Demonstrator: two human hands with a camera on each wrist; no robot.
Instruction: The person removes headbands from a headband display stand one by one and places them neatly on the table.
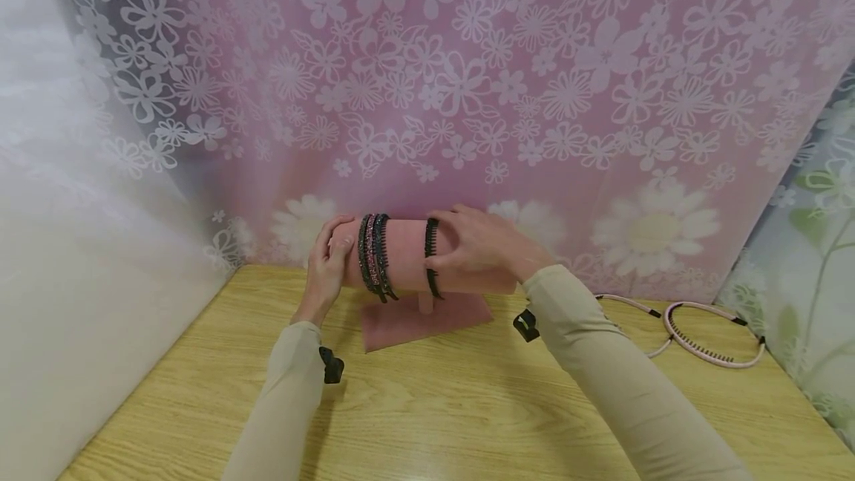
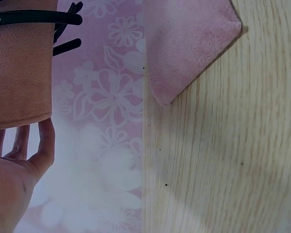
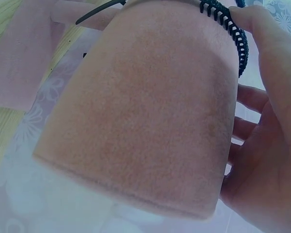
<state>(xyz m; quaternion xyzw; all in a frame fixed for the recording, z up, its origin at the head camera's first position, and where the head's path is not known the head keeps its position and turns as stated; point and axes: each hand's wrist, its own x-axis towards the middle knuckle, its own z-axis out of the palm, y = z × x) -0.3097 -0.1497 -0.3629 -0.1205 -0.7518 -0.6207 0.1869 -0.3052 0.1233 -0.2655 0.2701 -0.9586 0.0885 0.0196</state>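
A pink velvety headband stand (image 1: 406,254) has a horizontal roll on a short post above a flat base (image 1: 427,321). Around the roll's left part sit three glittery headbands (image 1: 374,254), dark and pink, side by side. My left hand (image 1: 327,262) grips the roll's left end, thumb in front. Farther right, a black toothed headband (image 1: 432,258) goes round the roll. My right hand (image 1: 477,240) holds this headband, its thumb against the band (image 3: 233,29) in the right wrist view. Its other fingers reach behind the roll, partly hidden.
Two light pink toothed hoops (image 1: 715,362) lie on the wooden table (image 1: 427,407) at the right, one partly behind my right sleeve. A pink flowered curtain (image 1: 467,95) hangs close behind the stand. A white wall (image 1: 100,243) borders the left side.
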